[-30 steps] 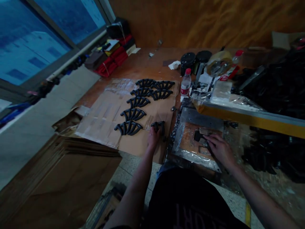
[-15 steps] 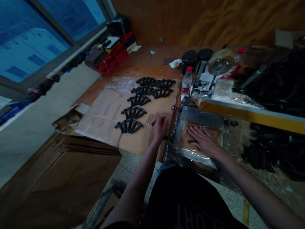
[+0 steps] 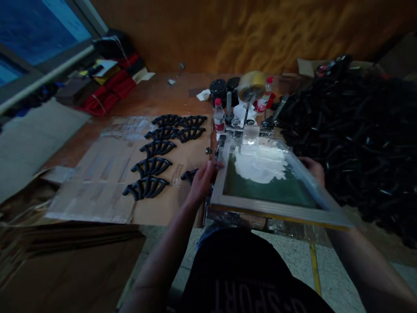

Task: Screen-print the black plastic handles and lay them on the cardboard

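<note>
A screen-printing frame [image 3: 260, 208] with green mesh [image 3: 260, 191] is in front of me, over the metal printing base. White ink [image 3: 257, 165] covers the upper part of the mesh, and a pale squeegee block [image 3: 250, 134] rests at its far edge. My left hand [image 3: 200, 182] is at the frame's left rail, its fingers closed against the side. Beyond the right rail, my right hand [image 3: 314, 170] grips that edge, partly hidden by the frame. A black curved plastic piece [image 3: 188, 175] lies on the cardboard just left of my left hand.
Several rows of black curved pieces [image 3: 151, 165] lie on the cardboard sheet [image 3: 91, 174]. A red-capped bottle [image 3: 219, 116], dark jars [image 3: 218, 90] and a tape roll [image 3: 252, 84] stand behind the frame. A large heap of black pieces [image 3: 352, 130] fills the right side.
The raised printing frame has come down over the base. My right hand has left the base and holds the frame's right edge. My left hand has moved from a black piece to the left rail.
</note>
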Demonstrator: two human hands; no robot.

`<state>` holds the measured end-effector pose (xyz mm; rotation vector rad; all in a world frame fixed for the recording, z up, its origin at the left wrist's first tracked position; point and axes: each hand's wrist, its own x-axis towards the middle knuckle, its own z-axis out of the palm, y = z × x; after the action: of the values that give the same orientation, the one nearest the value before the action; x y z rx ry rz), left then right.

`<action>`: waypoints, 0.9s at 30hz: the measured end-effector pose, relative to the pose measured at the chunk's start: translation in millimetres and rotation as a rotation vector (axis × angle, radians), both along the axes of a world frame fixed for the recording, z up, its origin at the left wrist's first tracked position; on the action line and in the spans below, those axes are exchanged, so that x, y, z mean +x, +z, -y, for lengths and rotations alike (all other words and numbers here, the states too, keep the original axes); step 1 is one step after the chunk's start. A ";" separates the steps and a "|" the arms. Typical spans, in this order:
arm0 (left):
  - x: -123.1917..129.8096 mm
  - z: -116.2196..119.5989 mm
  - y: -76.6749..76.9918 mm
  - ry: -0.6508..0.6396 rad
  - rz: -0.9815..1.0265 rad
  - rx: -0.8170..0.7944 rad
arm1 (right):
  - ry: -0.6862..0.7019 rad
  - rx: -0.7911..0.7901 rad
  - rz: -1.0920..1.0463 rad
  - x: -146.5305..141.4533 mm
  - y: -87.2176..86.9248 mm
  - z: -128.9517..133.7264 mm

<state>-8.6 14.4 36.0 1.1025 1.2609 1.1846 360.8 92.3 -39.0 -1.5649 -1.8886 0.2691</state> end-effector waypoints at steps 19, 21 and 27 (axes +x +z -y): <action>3.6 19.4 -128.0 -0.075 -0.364 -0.241 | 0.798 -0.097 0.507 -113.8 21.0 29.8; 4.0 19.2 -126.8 -0.079 -0.365 -0.244 | 0.881 -0.111 0.477 -110.4 25.6 29.7; 4.5 18.3 -124.0 -0.066 -0.322 -0.242 | 0.681 -0.028 0.430 -121.1 16.3 37.2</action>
<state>-4.2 -3.9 -88.0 1.1728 1.5552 0.7997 239.6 55.1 -22.6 -0.9911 -2.7338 0.2616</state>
